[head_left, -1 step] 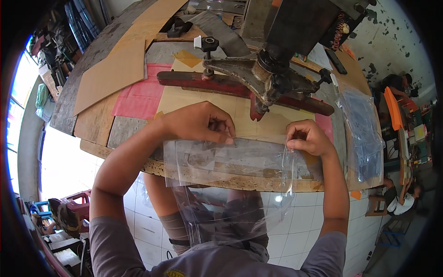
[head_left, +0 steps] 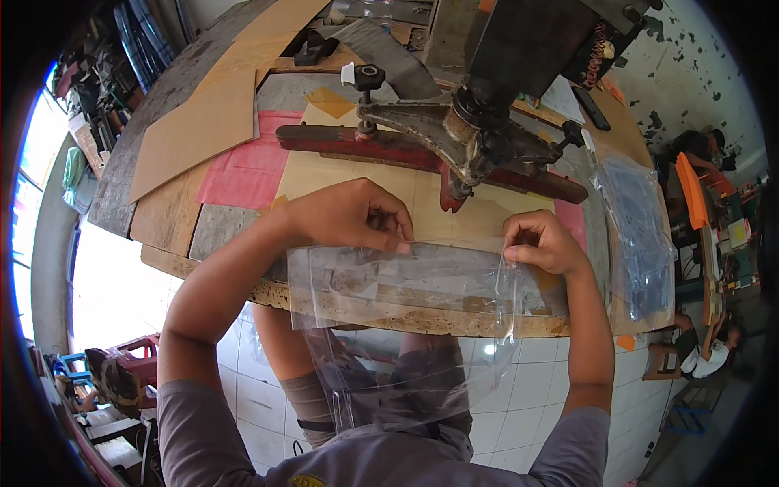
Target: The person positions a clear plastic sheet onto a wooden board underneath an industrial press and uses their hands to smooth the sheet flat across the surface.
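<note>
A clear plastic sheet [head_left: 414,292] hangs from the table's front edge over my lap, its far edge held up by both hands. My left hand [head_left: 357,217] pinches that edge near the middle, thumb against curled fingers. At the sheet's right corner, my right hand [head_left: 542,242] is closed in a pinch too. Just beyond my hands stands a machine head with a long red bar [head_left: 361,146], above a beige board [head_left: 345,174]. Neither hand touches the bar. Pink material [head_left: 247,166] shows left of the board.
Clear plastic sheets [head_left: 637,235] lie stacked at the table's right side. Brown board [head_left: 199,134] lies at the left, and a dark phone [head_left: 591,108] at the far right. Two people sit by the right wall, beside a wooden stool [head_left: 661,363].
</note>
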A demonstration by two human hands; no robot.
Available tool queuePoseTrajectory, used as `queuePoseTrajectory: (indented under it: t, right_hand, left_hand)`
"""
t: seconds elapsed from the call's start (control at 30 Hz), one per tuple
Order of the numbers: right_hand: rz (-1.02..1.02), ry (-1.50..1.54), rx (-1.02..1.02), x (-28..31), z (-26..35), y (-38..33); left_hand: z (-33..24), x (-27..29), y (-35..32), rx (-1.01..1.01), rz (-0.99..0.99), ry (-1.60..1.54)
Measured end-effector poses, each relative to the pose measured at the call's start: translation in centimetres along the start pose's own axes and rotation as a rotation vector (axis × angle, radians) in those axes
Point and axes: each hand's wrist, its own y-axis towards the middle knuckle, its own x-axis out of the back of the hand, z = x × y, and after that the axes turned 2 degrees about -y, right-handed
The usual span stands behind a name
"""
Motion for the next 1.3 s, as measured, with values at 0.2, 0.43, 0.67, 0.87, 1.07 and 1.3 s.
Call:
queuePoseTrajectory:
  t: [0.2,0.43,0.67,0.87,1.07,1.3]
  right_hand:
    - [0.009,-0.049,-0.002,0.2,-0.4,0.0]
    - [-0.016,-0.065,-0.009,-0.3,-0.1,0.0]
    - [-0.017,-0.047,0.006,-0.3,-0.4,0.0]
    - [-0.02,-0.029,-0.047,-0.3,-0.1,0.0]
    - [-0.006,-0.041,-0.047,-0.2,-0.1,0.0]
    - [-0.007,-0.047,-0.062,-0.2,0.0,0.0]
  left_hand:
    - [1.1,-0.1,0.2,-0.032,-0.001,-0.045]
    - [1.0,0.2,0.2,0.015,0.04,-0.06]
    - [0.5,0.1,0.2,-0.011,0.047,-0.105]
    - [0.1,-0.4,0.2,0.01,0.035,-0.263]
    - [0.3,0.0,0.3,-0.05,0.128,-0.207]
    - [0.3,0.1,0.2,-0.026,0.133,-0.207]
